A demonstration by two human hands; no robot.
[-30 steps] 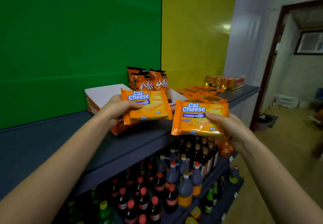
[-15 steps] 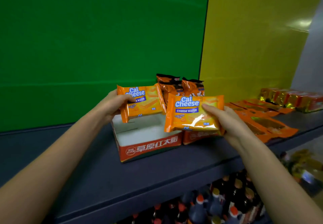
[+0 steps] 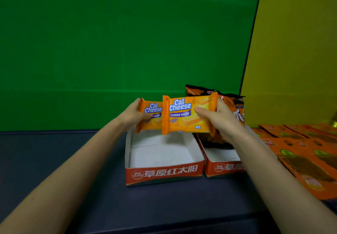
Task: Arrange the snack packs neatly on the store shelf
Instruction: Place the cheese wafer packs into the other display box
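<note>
Fingers (image 3: 200, 110) grip 2 wafer packs (image 3: 184, 118), L hand (image 3: 131, 114) 1, R hand (image 3: 219, 121) 1, near 2 boxes (image 3: 164, 173).

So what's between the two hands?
Head view: an orange Cal Cheese wafer pack in the left hand, overlapped by a matching front pack in the right hand.

Shop: dark shelf (image 3: 54, 160), branded display cartons (image 3: 164, 173), orange snack packs (image 3: 300, 153) laid in rows.

Green wall (image 3: 127, 42), yellow wall (image 3: 295, 51) beside it, dark grey shelf (image 3: 54, 151)
</note>
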